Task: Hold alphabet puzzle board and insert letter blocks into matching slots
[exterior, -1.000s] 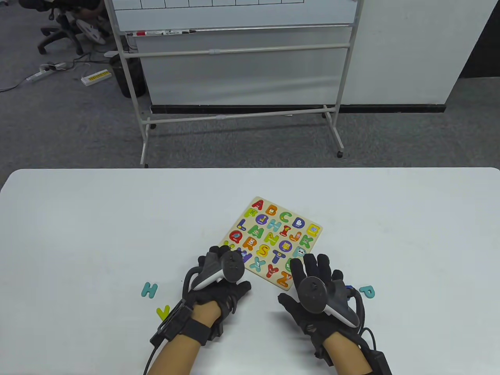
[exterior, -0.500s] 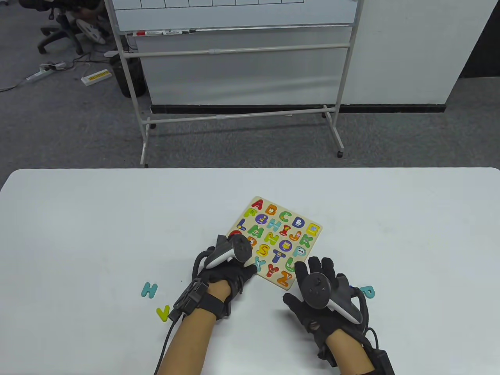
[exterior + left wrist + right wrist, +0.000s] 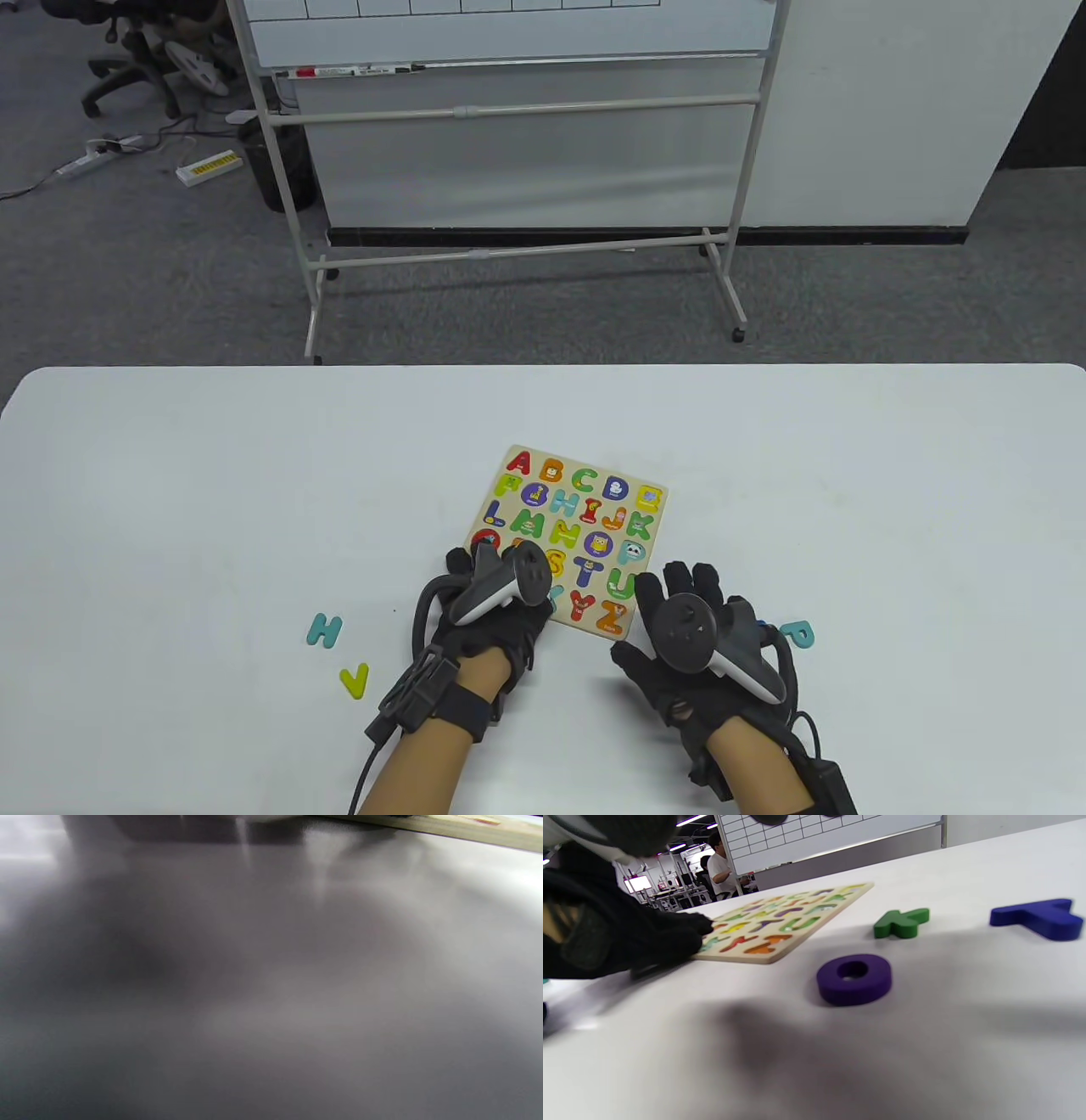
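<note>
The wooden alphabet puzzle board lies flat on the white table, with coloured letters in most slots. My left hand rests on its near-left corner and holds it; the right wrist view shows that hand's fingers on the board's edge. My right hand is open with its fingers spread, just right of the board's near-right corner, and holds nothing. Loose letters lie on the table: a teal H, a yellow V and a teal P.
The right wrist view shows a purple O, a green K and a blue T on the table beneath my right hand. The left wrist view shows only blurred table and the board's edge. A whiteboard stand is beyond the table.
My left hand has moved onto the board's near-left corner, and the board has slid left and turned a little. My right hand has drawn back slightly off the board.
</note>
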`<action>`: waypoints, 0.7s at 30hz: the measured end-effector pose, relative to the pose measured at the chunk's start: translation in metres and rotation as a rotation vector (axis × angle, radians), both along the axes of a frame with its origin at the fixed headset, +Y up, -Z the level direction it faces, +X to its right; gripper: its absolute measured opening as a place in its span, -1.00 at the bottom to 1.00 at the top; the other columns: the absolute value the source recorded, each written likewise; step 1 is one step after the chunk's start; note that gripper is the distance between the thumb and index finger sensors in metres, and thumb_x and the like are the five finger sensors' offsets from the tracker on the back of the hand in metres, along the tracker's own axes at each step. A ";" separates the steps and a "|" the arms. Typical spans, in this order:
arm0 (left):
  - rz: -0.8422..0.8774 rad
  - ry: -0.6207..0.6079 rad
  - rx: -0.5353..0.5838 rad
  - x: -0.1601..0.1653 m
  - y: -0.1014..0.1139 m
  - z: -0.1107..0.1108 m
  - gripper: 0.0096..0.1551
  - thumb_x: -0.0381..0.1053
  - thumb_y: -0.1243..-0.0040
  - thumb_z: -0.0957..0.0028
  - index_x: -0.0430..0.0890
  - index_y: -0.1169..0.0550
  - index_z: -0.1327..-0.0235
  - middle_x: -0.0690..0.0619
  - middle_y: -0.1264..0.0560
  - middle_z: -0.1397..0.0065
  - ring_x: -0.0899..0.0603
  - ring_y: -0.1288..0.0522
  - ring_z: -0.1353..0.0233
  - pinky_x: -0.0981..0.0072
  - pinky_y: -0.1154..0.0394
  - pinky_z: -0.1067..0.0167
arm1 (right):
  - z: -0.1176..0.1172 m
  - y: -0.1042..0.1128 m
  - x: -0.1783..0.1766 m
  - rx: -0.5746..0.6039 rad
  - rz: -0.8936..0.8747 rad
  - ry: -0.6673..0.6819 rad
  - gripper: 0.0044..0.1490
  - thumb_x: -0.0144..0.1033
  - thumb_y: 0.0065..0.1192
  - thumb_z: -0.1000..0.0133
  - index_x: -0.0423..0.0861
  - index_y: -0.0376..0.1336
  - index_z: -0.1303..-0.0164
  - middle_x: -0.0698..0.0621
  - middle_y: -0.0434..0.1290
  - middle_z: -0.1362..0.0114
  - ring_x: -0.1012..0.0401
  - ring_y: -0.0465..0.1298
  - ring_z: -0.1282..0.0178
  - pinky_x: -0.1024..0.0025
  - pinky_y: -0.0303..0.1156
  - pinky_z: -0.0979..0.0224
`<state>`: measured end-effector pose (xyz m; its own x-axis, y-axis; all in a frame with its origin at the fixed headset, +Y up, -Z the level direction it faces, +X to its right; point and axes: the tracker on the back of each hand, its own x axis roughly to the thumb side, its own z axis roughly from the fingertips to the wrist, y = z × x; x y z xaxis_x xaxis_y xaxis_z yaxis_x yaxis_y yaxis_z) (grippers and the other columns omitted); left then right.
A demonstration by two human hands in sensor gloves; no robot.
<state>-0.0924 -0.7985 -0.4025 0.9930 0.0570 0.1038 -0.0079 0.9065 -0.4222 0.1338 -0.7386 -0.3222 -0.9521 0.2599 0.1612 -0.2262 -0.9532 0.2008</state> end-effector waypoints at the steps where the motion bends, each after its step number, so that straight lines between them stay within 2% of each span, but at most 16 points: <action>1: 0.002 0.010 0.001 0.000 0.000 0.004 0.00 0.34 0.27 -0.06 -0.20 0.14 -0.58 -0.44 0.25 -0.61 -0.68 0.18 -0.54 -0.51 -0.02 -0.34 | 0.000 0.000 0.000 0.005 0.001 0.002 0.14 0.36 -0.05 -0.09 0.02 -0.28 -0.73 -0.21 -0.31 -0.78 -0.22 -0.38 -0.74 -0.45 -0.28 -0.54; 8: 0.012 0.086 0.020 -0.007 0.001 0.040 0.00 0.35 0.22 -0.07 -0.20 0.10 -0.58 -0.47 0.23 -0.62 -0.71 0.13 -0.52 -0.51 -0.06 -0.31 | -0.002 0.001 0.004 0.004 -0.014 -0.010 0.13 0.36 -0.04 -0.09 0.02 -0.26 -0.74 -0.20 -0.30 -0.78 -0.22 -0.37 -0.74 -0.45 -0.28 -0.54; 11: 0.013 0.123 -0.005 -0.010 0.001 0.053 -0.01 0.35 0.22 -0.07 -0.18 0.12 -0.56 -0.46 0.26 -0.62 -0.70 0.16 -0.53 -0.51 -0.05 -0.31 | -0.003 0.002 0.004 0.003 -0.012 -0.012 0.13 0.36 -0.04 -0.09 0.02 -0.25 -0.74 -0.20 -0.30 -0.78 -0.23 -0.37 -0.74 -0.45 -0.28 -0.54; 16: -0.039 0.198 -0.041 -0.005 0.003 0.077 0.00 0.34 0.24 -0.07 -0.22 0.14 -0.55 -0.52 0.26 -0.59 -0.74 0.14 -0.50 -0.54 -0.15 -0.26 | -0.004 -0.002 0.002 -0.039 0.000 -0.004 0.12 0.36 -0.04 -0.09 0.02 -0.24 -0.74 -0.19 -0.30 -0.79 -0.21 -0.36 -0.75 -0.47 -0.32 -0.51; 21: -0.069 0.213 -0.041 -0.003 0.002 0.092 0.00 0.33 0.28 -0.06 -0.24 0.16 -0.54 -0.54 0.26 -0.58 -0.76 0.12 -0.49 -0.53 -0.19 -0.25 | -0.004 -0.002 0.005 -0.050 -0.001 -0.009 0.12 0.36 -0.04 -0.10 0.02 -0.23 -0.74 -0.20 -0.30 -0.79 -0.22 -0.36 -0.75 -0.47 -0.32 -0.51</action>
